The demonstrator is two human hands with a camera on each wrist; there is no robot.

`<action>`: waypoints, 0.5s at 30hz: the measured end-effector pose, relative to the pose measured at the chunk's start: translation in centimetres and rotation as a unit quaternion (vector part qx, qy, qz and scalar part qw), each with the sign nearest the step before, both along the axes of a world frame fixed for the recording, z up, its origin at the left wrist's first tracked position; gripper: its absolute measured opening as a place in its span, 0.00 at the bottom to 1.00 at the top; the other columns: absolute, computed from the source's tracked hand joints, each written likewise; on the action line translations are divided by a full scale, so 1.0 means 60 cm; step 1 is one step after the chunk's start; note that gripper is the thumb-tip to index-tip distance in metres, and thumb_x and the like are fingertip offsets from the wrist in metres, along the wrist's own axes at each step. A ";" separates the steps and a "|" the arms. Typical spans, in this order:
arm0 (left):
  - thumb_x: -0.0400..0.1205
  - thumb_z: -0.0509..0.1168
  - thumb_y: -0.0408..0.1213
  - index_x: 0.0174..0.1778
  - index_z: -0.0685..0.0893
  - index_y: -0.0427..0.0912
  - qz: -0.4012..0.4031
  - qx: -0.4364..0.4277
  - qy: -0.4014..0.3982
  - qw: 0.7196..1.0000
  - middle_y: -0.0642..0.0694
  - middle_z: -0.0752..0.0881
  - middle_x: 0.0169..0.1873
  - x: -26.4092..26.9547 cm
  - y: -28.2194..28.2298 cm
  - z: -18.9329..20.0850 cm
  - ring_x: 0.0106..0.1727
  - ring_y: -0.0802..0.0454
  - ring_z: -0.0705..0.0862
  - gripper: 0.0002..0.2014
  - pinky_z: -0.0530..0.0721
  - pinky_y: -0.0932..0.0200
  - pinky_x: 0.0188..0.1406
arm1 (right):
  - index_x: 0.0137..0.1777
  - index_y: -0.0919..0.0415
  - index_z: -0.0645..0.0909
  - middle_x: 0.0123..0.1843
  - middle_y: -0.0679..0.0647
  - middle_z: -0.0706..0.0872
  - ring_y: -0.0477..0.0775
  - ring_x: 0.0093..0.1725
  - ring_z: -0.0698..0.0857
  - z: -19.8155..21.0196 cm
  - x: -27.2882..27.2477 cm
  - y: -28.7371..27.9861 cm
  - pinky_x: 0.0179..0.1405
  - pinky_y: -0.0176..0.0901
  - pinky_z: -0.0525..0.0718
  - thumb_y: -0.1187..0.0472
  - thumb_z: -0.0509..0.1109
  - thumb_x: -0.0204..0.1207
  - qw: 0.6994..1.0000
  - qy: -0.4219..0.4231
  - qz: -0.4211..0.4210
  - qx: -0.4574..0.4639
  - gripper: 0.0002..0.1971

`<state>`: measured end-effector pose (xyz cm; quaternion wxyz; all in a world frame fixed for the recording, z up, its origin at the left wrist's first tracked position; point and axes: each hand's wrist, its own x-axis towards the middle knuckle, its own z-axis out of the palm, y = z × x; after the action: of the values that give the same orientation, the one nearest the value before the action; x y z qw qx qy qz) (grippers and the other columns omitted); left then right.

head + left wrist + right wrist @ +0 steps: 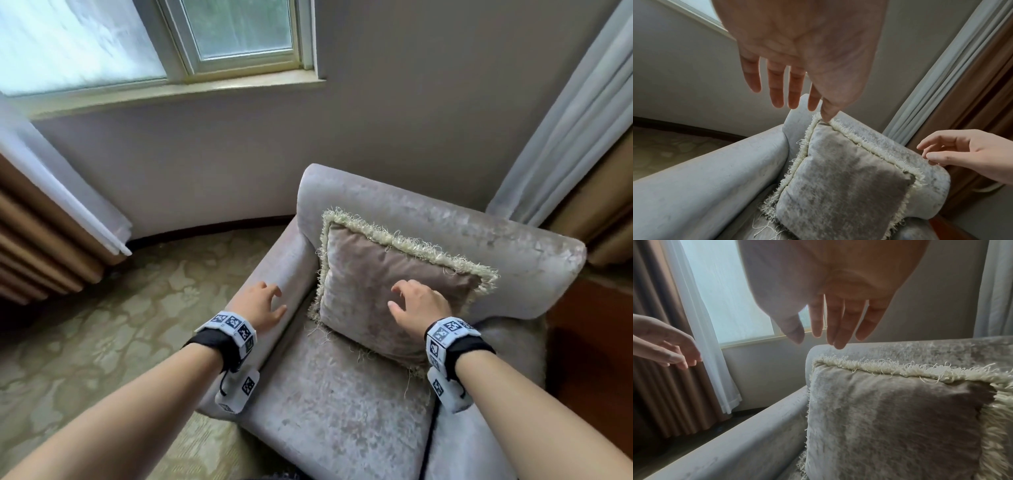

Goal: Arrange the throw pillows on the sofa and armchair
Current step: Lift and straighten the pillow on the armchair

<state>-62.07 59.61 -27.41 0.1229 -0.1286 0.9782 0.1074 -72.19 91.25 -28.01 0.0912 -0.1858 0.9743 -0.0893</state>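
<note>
A square taupe velvet throw pillow (383,291) with a cream fringe leans upright against the backrest of a pale grey velvet armchair (342,404). My left hand (265,303) hovers over the chair's left armrest, fingers relaxed and spread, holding nothing. My right hand (416,303) hovers in front of the pillow's face, fingers loosely extended, apart from the fabric. In the left wrist view the pillow (844,186) stands below my left hand (789,91). The right wrist view has the pillow (890,418) close beneath my right hand (826,331).
A wall with a window (219,34) stands behind the chair. Sheer white and brown curtains (51,212) hang at the left, and more curtains (575,144) at the right. Patterned carpet (113,325) lies left of the chair; a dark wooden surface (589,325) lies to its right.
</note>
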 end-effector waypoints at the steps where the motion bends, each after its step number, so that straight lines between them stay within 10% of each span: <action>1: 0.82 0.62 0.53 0.67 0.79 0.52 0.000 -0.002 -0.006 1.000 0.47 0.80 0.63 -0.011 -0.004 -0.008 0.65 0.46 0.79 0.19 0.75 0.56 0.59 | 0.65 0.49 0.78 0.58 0.48 0.83 0.52 0.60 0.83 -0.008 -0.015 -0.002 0.59 0.47 0.78 0.45 0.64 0.79 1.000 -0.005 0.003 0.008 0.17; 15: 0.79 0.64 0.58 0.67 0.75 0.52 -0.085 0.051 -0.102 0.990 0.43 0.76 0.60 -0.261 0.008 -0.228 0.62 0.40 0.79 0.23 0.81 0.46 0.59 | 0.79 0.46 0.63 0.80 0.52 0.66 0.58 0.78 0.65 -0.137 -0.216 -0.027 0.77 0.57 0.64 0.37 0.65 0.75 0.995 -0.032 -0.048 0.077 0.34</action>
<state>-77.73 60.07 -41.11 0.2368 -0.0490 0.9612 0.1323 -85.18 89.64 -36.22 0.1323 -0.1283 0.9826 -0.0244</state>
